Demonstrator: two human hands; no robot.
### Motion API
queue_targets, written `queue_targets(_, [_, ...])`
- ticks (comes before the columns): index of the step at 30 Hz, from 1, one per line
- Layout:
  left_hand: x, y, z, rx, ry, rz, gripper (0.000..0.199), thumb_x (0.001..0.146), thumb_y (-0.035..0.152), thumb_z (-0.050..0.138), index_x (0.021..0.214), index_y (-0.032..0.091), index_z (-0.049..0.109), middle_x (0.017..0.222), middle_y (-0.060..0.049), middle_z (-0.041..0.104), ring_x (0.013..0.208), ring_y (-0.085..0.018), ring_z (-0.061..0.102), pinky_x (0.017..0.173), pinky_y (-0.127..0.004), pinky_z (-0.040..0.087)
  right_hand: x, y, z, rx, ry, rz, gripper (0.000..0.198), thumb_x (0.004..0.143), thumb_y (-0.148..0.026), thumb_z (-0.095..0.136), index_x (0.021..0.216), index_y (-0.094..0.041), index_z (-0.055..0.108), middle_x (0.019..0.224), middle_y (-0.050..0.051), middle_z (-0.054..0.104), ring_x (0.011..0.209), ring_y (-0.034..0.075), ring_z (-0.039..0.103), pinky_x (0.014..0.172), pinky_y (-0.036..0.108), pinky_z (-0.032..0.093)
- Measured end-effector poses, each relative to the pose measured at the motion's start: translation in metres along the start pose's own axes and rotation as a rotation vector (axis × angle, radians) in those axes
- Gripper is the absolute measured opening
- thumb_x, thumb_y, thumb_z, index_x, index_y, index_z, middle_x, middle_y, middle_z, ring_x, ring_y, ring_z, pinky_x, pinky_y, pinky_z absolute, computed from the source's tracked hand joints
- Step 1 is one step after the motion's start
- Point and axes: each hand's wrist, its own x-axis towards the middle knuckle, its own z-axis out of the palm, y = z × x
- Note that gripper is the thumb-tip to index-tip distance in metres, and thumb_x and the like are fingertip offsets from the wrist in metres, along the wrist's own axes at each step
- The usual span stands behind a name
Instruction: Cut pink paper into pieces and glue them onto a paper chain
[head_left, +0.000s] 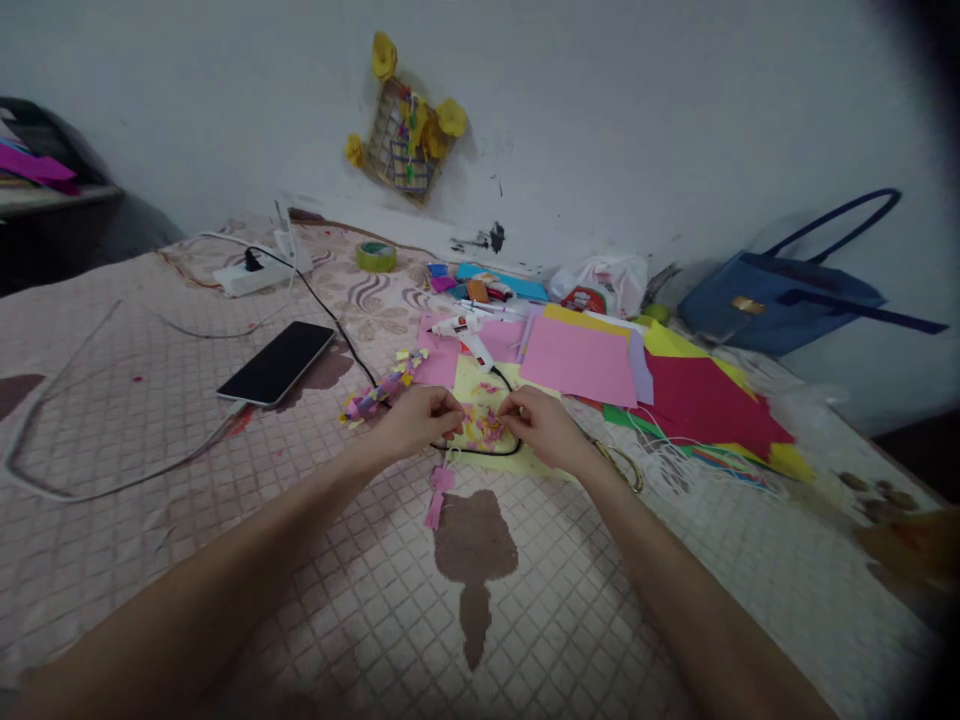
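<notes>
My left hand is pinched, thumb against fingertips, at the left side of a pale yellow sheet. Opposite it, my right hand makes a similar pinch; whatever either holds is too small to make out. Pink and yellow paper scraps lie on the sheet between them. Just below my left hand is a pink paper piece with a pale string loop. A purple, pink and yellow paper garland lies left of that hand. Behind my hands rests a white glue gun, its black cord running near my fingers.
A phone on a charging cable and a power strip occupy the left. Green tape lies farther back. Pink sheets, red paper, white string and a blue handbag are on the right.
</notes>
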Motion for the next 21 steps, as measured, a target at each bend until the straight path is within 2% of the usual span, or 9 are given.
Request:
queue_targets(3, [0.0013, -0.0035, 0.0010, 0.052, 0.001, 0.005, 0.010, 0.074, 0.021, 0.054, 0.070, 0.012, 0.056, 0.066, -0.004, 0.063, 0.055, -0.009, 0.055, 0.053, -0.021, 0.044, 0.0013, -0.0049, 0.0043, 0.002, -0.009, -0.008, 0.014, 0.073, -0.008, 0.052, 0.077, -0.017, 0.061, 0.079, 0.002, 0.055, 0.068, 0.011, 0.052, 0.061, 0.023, 0.037])
queue_targets(9, [0.0020, -0.0043, 0.0020, 0.077, 0.024, 0.020, 0.010, 0.074, 0.021, 0.054, 0.071, 0.012, 0.056, 0.066, -0.004, 0.064, 0.055, -0.009, 0.056, 0.052, -0.021, 0.045, 0.0039, -0.0075, 0.0090, -0.067, -0.016, 0.029, 0.006, 0.073, -0.013, 0.056, 0.077, -0.016, 0.060, 0.080, 0.003, 0.056, 0.072, 0.013, 0.053, 0.064, 0.024, 0.037])
queue_targets(14, [0.0024, -0.0069, 0.0023, 0.115, 0.032, 0.030, 0.011, 0.074, 0.022, 0.054, 0.072, 0.012, 0.057, 0.067, -0.005, 0.065, 0.056, -0.010, 0.057, 0.051, -0.020, 0.044, 0.0049, -0.0053, 0.0109, -0.080, -0.017, 0.037, 0.007, 0.071, -0.011, 0.055, 0.073, -0.016, 0.058, 0.075, 0.002, 0.055, 0.069, 0.013, 0.052, 0.063, 0.025, 0.037])
queue_targets(18, [0.0025, -0.0091, 0.0023, 0.144, 0.043, 0.053, 0.011, 0.074, 0.023, 0.054, 0.073, 0.012, 0.057, 0.066, -0.005, 0.065, 0.055, -0.010, 0.057, 0.050, -0.020, 0.044, 0.0043, -0.0004, 0.0112, 0.042, 0.009, 0.058, 0.005, 0.072, -0.013, 0.053, 0.072, -0.017, 0.057, 0.071, 0.001, 0.055, 0.063, 0.012, 0.051, 0.058, 0.023, 0.037])
queue_targets(21, [0.0026, -0.0093, 0.0020, 0.152, 0.052, 0.059, 0.009, 0.074, 0.021, 0.054, 0.073, 0.013, 0.057, 0.065, -0.004, 0.065, 0.054, -0.010, 0.057, 0.050, -0.020, 0.043, 0.0038, 0.0010, 0.0099, 0.238, -0.006, 0.120, 0.003, 0.073, -0.018, 0.054, 0.073, -0.016, 0.056, 0.068, 0.000, 0.056, 0.060, 0.011, 0.051, 0.054, 0.023, 0.036])
